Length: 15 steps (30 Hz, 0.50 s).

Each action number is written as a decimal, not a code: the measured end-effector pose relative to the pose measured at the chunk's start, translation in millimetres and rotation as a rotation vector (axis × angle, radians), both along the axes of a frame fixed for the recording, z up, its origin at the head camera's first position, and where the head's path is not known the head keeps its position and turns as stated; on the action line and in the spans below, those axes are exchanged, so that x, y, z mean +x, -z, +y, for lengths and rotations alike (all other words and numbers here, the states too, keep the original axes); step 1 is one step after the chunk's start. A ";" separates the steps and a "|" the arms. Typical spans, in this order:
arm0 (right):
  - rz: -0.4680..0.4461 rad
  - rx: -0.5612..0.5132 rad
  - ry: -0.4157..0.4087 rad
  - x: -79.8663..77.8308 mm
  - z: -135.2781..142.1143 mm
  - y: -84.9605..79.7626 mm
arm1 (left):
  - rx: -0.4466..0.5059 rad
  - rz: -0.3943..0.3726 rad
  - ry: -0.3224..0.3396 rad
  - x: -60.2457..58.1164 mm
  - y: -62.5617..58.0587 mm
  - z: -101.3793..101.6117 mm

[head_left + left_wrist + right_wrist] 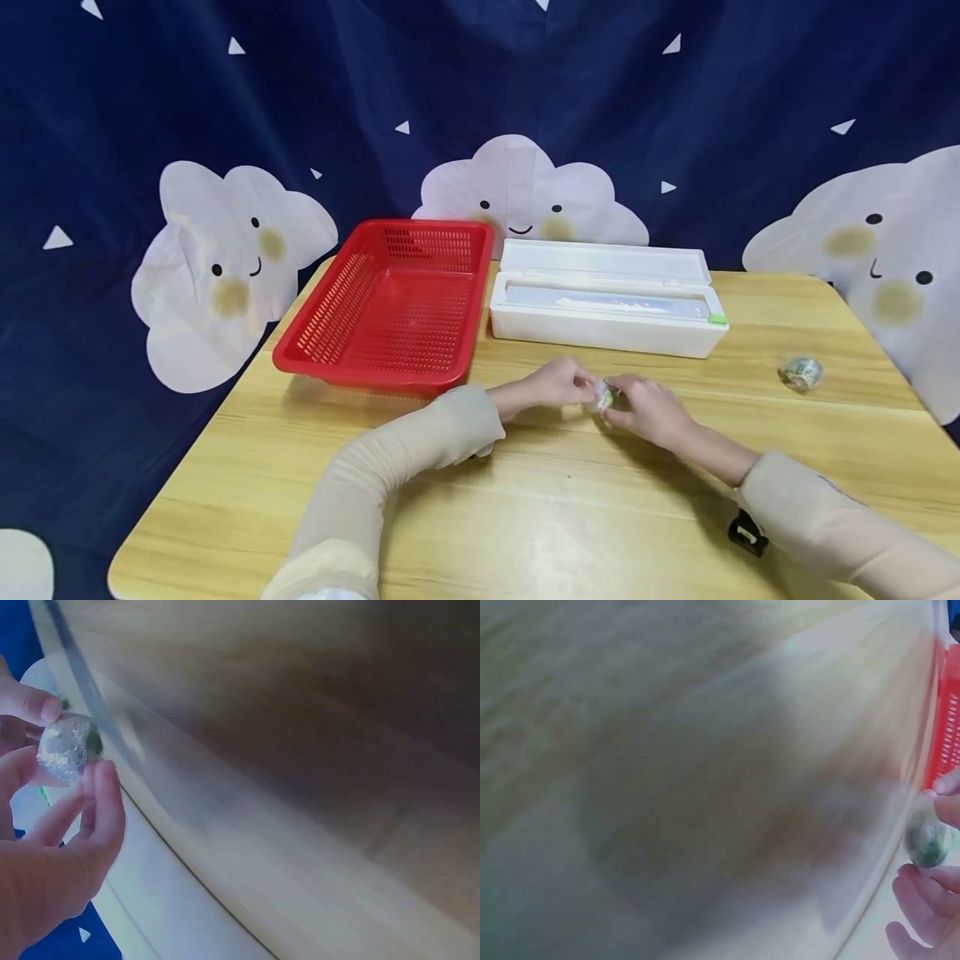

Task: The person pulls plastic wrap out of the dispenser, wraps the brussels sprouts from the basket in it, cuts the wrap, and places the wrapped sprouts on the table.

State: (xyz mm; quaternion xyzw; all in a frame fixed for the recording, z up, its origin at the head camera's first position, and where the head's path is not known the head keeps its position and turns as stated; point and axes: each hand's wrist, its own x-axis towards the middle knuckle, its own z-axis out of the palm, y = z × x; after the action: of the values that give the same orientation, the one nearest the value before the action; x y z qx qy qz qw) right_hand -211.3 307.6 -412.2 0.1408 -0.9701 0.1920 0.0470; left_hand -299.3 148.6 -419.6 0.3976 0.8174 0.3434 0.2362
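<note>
Over the wooden table, both hands meet at a small round thing wrapped in clear, crinkled film (602, 396), with green showing through. My left hand (557, 384) pinches it from the left, its fingertips against the film. From the other side my right hand (651, 410) grips it between thumb and fingers. The left wrist view shows the shiny wrapped ball (66, 750) between the fingertips of both hands. At the right edge of the right wrist view the same ball (927, 840) appears, dark green at its lower part; what exactly is inside cannot be told.
Behind the hands stands a long white cling film dispenser (607, 327), lid raised. A red perforated plastic basket (465, 350) is at its left. Another film-wrapped ball (801, 373) lies on the right of the table (480, 533). A dark blue cloud-patterned curtain (360, 92) hangs behind.
</note>
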 end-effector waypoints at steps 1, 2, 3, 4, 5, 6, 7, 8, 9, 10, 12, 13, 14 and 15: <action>0.009 -0.014 0.001 0.0 -0.3 -1.3 | 0.035 -0.073 -0.043 0.0 -0.8 -0.3; 0.020 -0.028 0.003 -0.2 -0.4 -2.4 | 0.067 -0.138 -0.089 -0.1 -1.8 -0.6; 0.034 -0.044 0.004 -0.3 -0.8 -3.6 | 0.100 -0.200 -0.132 0.0 -2.8 -0.7; 0.051 -0.061 0.006 -0.5 -0.9 -4.5 | 0.129 -0.252 -0.171 0.4 -4.1 -0.8; 0.069 -0.078 0.012 -0.7 -0.9 -5.0 | 0.160 -0.314 -0.200 0.4 -4.9 -0.8; 0.090 -0.097 0.014 -0.8 -0.8 -5.4 | 0.201 -0.386 -0.224 0.2 -5.3 -0.7; 0.114 -0.117 0.017 -1.0 -0.6 -5.3 | 0.236 -0.448 -0.240 -0.1 -5.6 -0.6; 0.139 -0.144 0.019 -1.1 -0.2 -5.1 | 0.266 -0.508 -0.251 -0.4 -5.5 -0.6; 0.168 -0.170 0.018 -1.1 0.3 -4.8 | 0.295 -0.566 -0.257 -0.8 -4.9 -0.6; 0.196 -0.201 0.016 -1.2 0.8 -4.3 | 0.327 -0.628 -0.260 -1.2 -4.2 -0.8; 0.239 -0.259 0.009 -1.1 1.2 -3.8 | 0.384 -0.745 -0.262 -2.3 -2.4 -1.4; 0.250 -0.286 0.005 -1.0 1.2 -4.0 | 0.405 -0.792 -0.263 -2.6 -2.0 -1.9; 0.257 -0.311 0.000 -0.9 1.2 -4.6 | 0.428 -0.839 -0.264 -2.6 -2.0 -2.7; 0.260 -0.330 -0.005 -0.9 1.0 -5.2 | 0.451 -0.886 -0.265 -2.4 -2.1 -3.3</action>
State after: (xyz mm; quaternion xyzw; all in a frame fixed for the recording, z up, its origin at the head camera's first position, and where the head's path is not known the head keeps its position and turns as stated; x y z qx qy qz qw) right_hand -212.2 308.6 -406.9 0.1574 -0.9109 0.3286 0.1937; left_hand -301.7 145.3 -417.5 0.1481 0.5880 0.6736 0.4226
